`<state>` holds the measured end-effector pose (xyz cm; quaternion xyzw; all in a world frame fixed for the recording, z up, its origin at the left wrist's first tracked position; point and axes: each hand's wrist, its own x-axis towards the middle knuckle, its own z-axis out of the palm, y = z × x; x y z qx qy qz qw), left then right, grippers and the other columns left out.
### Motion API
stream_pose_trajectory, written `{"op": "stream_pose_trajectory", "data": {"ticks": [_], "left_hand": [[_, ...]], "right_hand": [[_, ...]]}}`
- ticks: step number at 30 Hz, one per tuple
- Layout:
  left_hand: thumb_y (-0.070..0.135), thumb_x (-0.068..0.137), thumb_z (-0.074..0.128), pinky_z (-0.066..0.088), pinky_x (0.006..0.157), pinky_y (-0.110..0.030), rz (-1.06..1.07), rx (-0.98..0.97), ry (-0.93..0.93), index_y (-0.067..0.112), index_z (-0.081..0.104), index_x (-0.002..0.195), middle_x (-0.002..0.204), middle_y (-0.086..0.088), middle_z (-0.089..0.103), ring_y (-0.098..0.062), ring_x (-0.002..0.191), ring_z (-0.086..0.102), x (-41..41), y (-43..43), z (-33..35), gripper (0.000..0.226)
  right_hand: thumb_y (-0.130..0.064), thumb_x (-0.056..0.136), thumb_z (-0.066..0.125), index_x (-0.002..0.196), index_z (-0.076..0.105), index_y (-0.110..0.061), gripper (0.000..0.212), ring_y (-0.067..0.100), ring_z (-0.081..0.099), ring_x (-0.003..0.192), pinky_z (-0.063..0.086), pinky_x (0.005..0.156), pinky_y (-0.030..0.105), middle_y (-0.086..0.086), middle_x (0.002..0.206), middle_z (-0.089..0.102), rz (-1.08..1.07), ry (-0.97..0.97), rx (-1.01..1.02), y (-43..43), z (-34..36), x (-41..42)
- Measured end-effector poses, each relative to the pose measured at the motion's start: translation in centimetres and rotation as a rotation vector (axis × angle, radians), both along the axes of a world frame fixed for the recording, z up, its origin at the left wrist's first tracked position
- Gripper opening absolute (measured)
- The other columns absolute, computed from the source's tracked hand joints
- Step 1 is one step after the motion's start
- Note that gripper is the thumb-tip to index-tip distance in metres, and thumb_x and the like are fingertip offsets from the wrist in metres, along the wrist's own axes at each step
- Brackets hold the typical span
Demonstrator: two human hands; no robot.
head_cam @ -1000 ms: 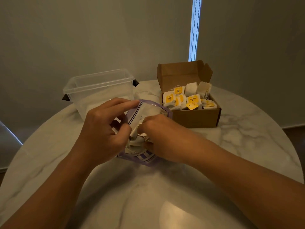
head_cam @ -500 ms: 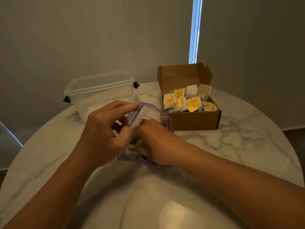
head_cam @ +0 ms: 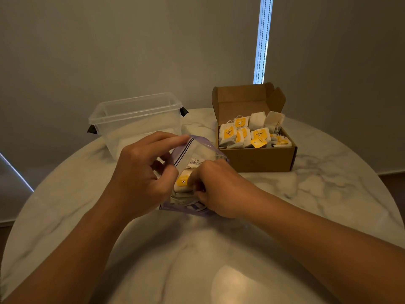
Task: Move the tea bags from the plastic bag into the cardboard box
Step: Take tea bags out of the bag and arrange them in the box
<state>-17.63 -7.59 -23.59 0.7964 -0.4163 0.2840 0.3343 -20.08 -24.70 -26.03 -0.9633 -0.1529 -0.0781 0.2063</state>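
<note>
A clear plastic bag (head_cam: 198, 151) with a purple zip edge stands on the table's middle, its mouth open toward me. My left hand (head_cam: 140, 174) pinches the bag's left rim and holds it open. My right hand (head_cam: 215, 187) reaches into the mouth, fingers curled round a white tea bag with a yellow tag (head_cam: 183, 183). More tea bags lie in the bag's lower part. The open cardboard box (head_cam: 260, 157) stands behind to the right, lid up, filled with several tea bags (head_cam: 245, 133).
A clear plastic tub (head_cam: 135, 119) with black clips stands at the back left, touching the zip bag's far side. The round marble table (head_cam: 317, 189) drops off at its curved edges. A wall and a bright window slit (head_cam: 263, 40) lie behind.
My right hand has pushed deeper into the bag and closed on a tea bag whose yellow tag now shows. My left hand keeps the rim held open.
</note>
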Motion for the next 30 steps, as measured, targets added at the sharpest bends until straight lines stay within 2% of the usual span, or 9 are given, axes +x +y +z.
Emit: {"op": "stream_pose_trajectory", "data": {"ticks": [3, 7, 11, 15, 20, 23, 26, 30], "left_hand": [[0.003, 0.081, 0.054, 0.056, 0.06, -0.024, 0.002, 0.001, 0.0, 0.016, 0.062, 0.125, 0.112, 0.004, 0.063, -0.011, 0.083, 0.06, 0.0, -0.1, 0.0, 0.047], [0.002, 0.08, 0.054, 0.055, 0.06, -0.024, 0.004, 0.008, -0.005, 0.012, 0.063, 0.125, 0.111, 0.003, 0.064, -0.01, 0.081, 0.06, 0.0, -0.1, 0.0, 0.047], [0.001, 0.079, 0.054, 0.056, 0.06, -0.027, 0.003, 0.005, -0.007, 0.01, 0.065, 0.123, 0.11, 0.001, 0.065, -0.011, 0.079, 0.06, -0.1, -0.2, 0.0, 0.047], [-0.001, 0.078, 0.054, 0.055, 0.059, -0.025, -0.005, 0.0, -0.009, 0.009, 0.066, 0.122, 0.108, 0.002, 0.064, -0.011, 0.078, 0.06, -0.1, -0.2, 0.0, 0.047], [0.003, 0.08, 0.054, 0.052, 0.06, -0.013, 0.005, -0.004, -0.02, 0.009, 0.066, 0.122, 0.11, 0.001, 0.065, -0.009, 0.079, 0.059, -0.2, -0.2, 0.0, 0.044], [0.003, 0.08, 0.054, 0.055, 0.062, -0.016, 0.01, -0.004, -0.02, 0.01, 0.065, 0.123, 0.111, 0.005, 0.063, -0.009, 0.081, 0.06, -0.1, -0.1, 0.0, 0.045], [0.004, 0.08, 0.053, 0.056, 0.062, -0.02, 0.013, -0.001, -0.025, 0.009, 0.064, 0.124, 0.111, 0.005, 0.062, -0.007, 0.083, 0.059, 0.0, 0.0, 0.0, 0.045], [0.021, 0.083, 0.047, 0.057, 0.062, -0.023, 0.007, -0.013, -0.023, 0.01, 0.064, 0.124, 0.111, 0.006, 0.062, -0.006, 0.083, 0.06, 0.0, 0.1, 0.1, 0.046]], "right_hand": [[-0.017, 0.091, 0.063, 0.11, 0.072, -0.019, 0.021, 0.023, 0.058, 0.096, 0.053, 0.079, 0.032, 0.006, 0.106, 0.064, -0.016, 0.023, 0.008, -0.2, 0.3, -0.1], [-0.018, 0.092, 0.061, 0.105, 0.07, -0.013, 0.017, 0.023, 0.06, 0.095, 0.055, 0.082, 0.038, 0.007, 0.105, 0.065, -0.037, -0.042, 0.008, 0.3, 0.5, 0.0], [-0.017, 0.092, 0.058, 0.103, 0.061, -0.01, 0.013, 0.026, 0.055, 0.1, 0.047, 0.078, 0.035, 0.008, 0.109, 0.059, 0.004, -0.104, -0.007, 1.0, 0.5, 0.1], [-0.02, 0.096, 0.055, 0.106, 0.061, -0.008, 0.017, 0.026, 0.055, 0.099, 0.037, 0.072, 0.03, 0.011, 0.11, 0.059, -0.002, -0.062, 0.009, 1.6, 0.3, 0.3], [-0.017, 0.09, 0.065, 0.108, 0.067, -0.013, 0.019, 0.024, 0.06, 0.096, 0.052, 0.078, 0.033, 0.008, 0.107, 0.064, -0.015, -0.098, 0.084, 2.0, 0.3, 0.1], [-0.015, 0.089, 0.064, 0.105, 0.07, -0.014, 0.017, 0.022, 0.062, 0.092, 0.056, 0.079, 0.035, 0.006, 0.103, 0.067, -0.019, -0.109, 0.111, 1.8, 0.2, 0.0], [-0.018, 0.092, 0.063, 0.109, 0.071, -0.016, 0.019, 0.022, 0.061, 0.097, 0.054, 0.083, 0.033, 0.005, 0.107, 0.067, -0.025, -0.072, 0.084, 1.5, 0.8, -0.5], [-0.024, 0.093, 0.063, 0.114, 0.068, -0.02, 0.022, 0.02, 0.059, 0.103, 0.052, 0.088, 0.032, 0.001, 0.113, 0.065, 0.002, -0.065, -0.028, 0.4, 2.3, -1.7]]}}
